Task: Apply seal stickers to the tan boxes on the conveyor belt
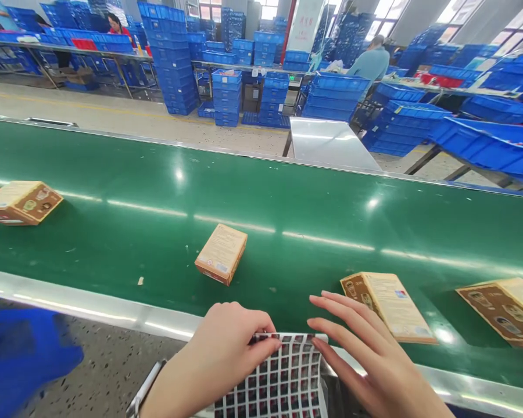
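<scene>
A white sheet of stickers [287, 371], printed with rows of small dark squares, lies bent over the near edge of the green belt. My left hand [226, 348] pinches its upper left edge between thumb and fingers. At the upper right corner of the sheet is my right hand [366, 348], fingers spread, with the thumb at or very near the paper. Beyond my hands a small brown and cream box [222, 252] rests on the belt. Another box [390, 305] lies just past my right fingers.
The green conveyor belt [126, 232] runs across the view between metal rails. More boxes sit at the far left [24, 200] and far right [505, 307]. Across the aisle are stacked blue crates [168, 64], a metal table [326, 139] and two seated people. A blue object [26, 360] is at lower left.
</scene>
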Motion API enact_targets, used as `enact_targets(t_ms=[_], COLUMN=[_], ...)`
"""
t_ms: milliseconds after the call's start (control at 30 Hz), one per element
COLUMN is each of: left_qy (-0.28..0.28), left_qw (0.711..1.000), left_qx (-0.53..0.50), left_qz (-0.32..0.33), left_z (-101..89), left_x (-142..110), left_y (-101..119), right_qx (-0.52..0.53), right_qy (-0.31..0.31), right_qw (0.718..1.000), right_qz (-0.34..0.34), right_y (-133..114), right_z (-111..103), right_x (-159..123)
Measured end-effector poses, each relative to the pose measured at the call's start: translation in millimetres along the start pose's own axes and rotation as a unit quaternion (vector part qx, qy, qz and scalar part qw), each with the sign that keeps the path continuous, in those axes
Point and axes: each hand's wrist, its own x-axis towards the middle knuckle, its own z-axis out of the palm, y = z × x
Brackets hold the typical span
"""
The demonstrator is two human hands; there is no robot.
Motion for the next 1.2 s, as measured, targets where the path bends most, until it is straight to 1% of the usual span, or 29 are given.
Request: enact_targets(t_ms=[100,200,267,300,333,367,400,433,467,500,533,567,600,633,700,733,800,867,933,1000,1100,1167,1200], left_qy=[0.000,0.003,0.013,0.020,0.027,0.032,0.035,0.034,0.030,0.026,0.022,0.017,0.013,0.009,0.005,0.004,0.011,0.018,0.026,0.036,0.059,0.070,0.072], left_qw=[1.000,1.000,0.999,0.998,0.998,0.997,0.998,0.998,0.999,0.998,0.996,0.994,0.992,0.990,0.989,0.988,0.987,0.987,0.987,0.985,0.981,0.978,0.977], left_qx=[0.004,-0.009,-0.018,-0.022,-0.025,-0.027,-0.028,-0.032,-0.039,-0.048,-0.057,-0.061,-0.059,-0.047,-0.008,0.009,0.032,0.044,0.045,0.042,0.047,0.053,0.054], left_qz=[-0.019,-0.029,-0.044,-0.053,-0.058,-0.059,-0.051,-0.033,-0.006,0.028,0.061,0.090,0.114,0.131,0.149,0.155,0.160,0.156,0.155,0.162,0.178,0.188,0.192], left_z=[0.7,-0.1,-1.7,-2.7,-3.7,-4.6,-5.4,-6.1,-6.8,-7.3,-7.9,-8.5,-9.2,-9.8,-10.8,-10.9,-9.6,-5.6,1.6,11.0,24.9,30.8,32.3], left_x=[-3,-4,-5,-5,-6,-8,-9,-11,-14,-16,-18,-20,-22,-23,-23,-22,-19,-15,-10,-5,0,1,2], left_y=[1,1,-1,-3,-6,-9,-13,-17,-22,-25,-29,-31,-33,-33,-34,-33,-34,-36,-37,-37,-34,-31,-29], right_qx=[-0.007,-0.004,0.022,0.047,0.079,0.113,0.150,0.189,0.229,0.273,0.321,0.363,0.394,0.412,0.437,0.448,0.477,0.501,0.507,0.498,0.486,0.475,0.470], right_qy=[-0.013,-0.035,-0.036,-0.034,-0.033,-0.032,-0.025,-0.010,0.012,0.040,0.063,0.059,0.034,0.012,-0.039,-0.063,-0.107,-0.122,-0.093,-0.028,0.067,0.106,0.115], right_qw=[1.000,0.998,0.998,0.997,0.996,0.993,0.985,0.970,0.947,0.917,0.888,0.868,0.854,0.850,0.853,0.854,0.845,0.830,0.818,0.800,0.745,0.718,0.713], right_qz=[-0.027,-0.052,-0.052,-0.041,-0.018,0.023,0.082,0.153,0.227,0.290,0.323,0.334,0.338,0.327,0.282,0.256,0.215,0.212,0.254,0.333,0.452,0.497,0.508], right_y=[2,0,-1,0,1,4,8,13,19,26,33,39,45,49,56,58,60,60,56,49,31,20,16], right_z=[5,3,1,1,1,3,7,13,20,30,41,52,63,72,87,91,93,89,82,76,72,73,73], right_x=[1,-1,-3,-4,-3,-2,1,6,13,21,30,40,51,60,77,82,88,88,83,76,66,62,62])
